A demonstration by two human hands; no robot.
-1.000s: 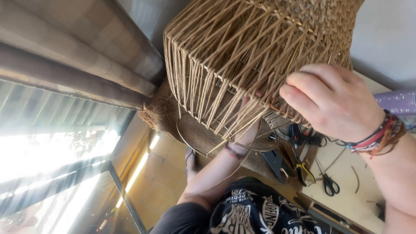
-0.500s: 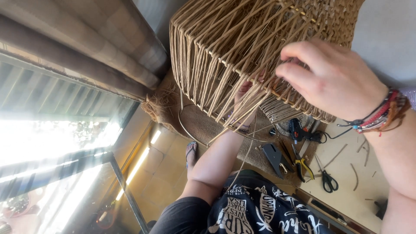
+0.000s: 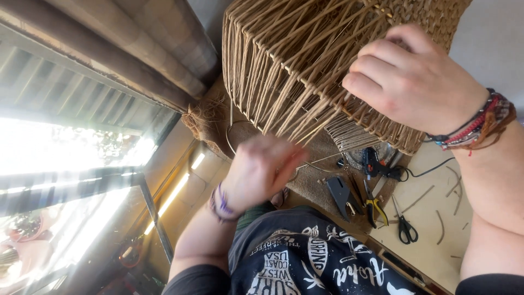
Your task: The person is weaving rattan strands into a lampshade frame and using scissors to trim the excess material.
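Left hand (image 3: 262, 169) sits mid-frame (blurry), fingers pinched on loose tan strands hanging off the woven basket (image 3: 305, 65) filling the top centre, all upright stakes with tighter weave further right. Right hand (image 3: 417, 82) curls over its wall, upper right.

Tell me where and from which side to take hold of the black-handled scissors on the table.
Grip the black-handled scissors by the two handle loops, which sit at the end nearest the person's body. The blades point away toward the pliers and other tools, so coming from the loop end, over bare table, looks clearest. They lie flat, so the fingers would probably slip in from above.
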